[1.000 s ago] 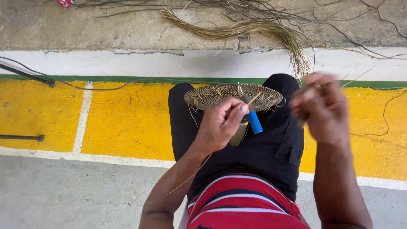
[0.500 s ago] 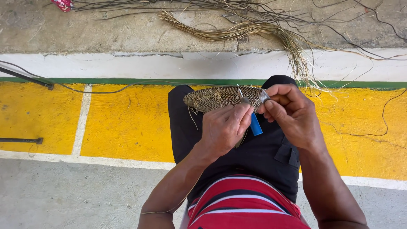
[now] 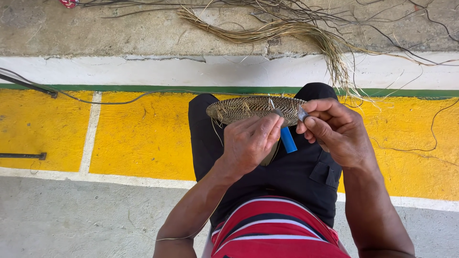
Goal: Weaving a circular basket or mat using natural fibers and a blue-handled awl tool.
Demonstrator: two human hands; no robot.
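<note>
Woven fibre, tight and round: the flat basket disc sits across the person's knees, tilted nearly edge-on, over black trousers. Left hand is curled at the disc's near rim, fingers closed on the weave and on a blue-handled tool whose metal tip pokes up through the rim. Right hand comes in just beside it at the right edge, thumb and forefinger pinched shut on a small pale strand end. Loose strands hang from the disc. Far beyond the knees, a bundle of dry straw-coloured fibre sprawls over the concrete, past a white and green stripe; yellow painted floor spreads left and right.
</note>
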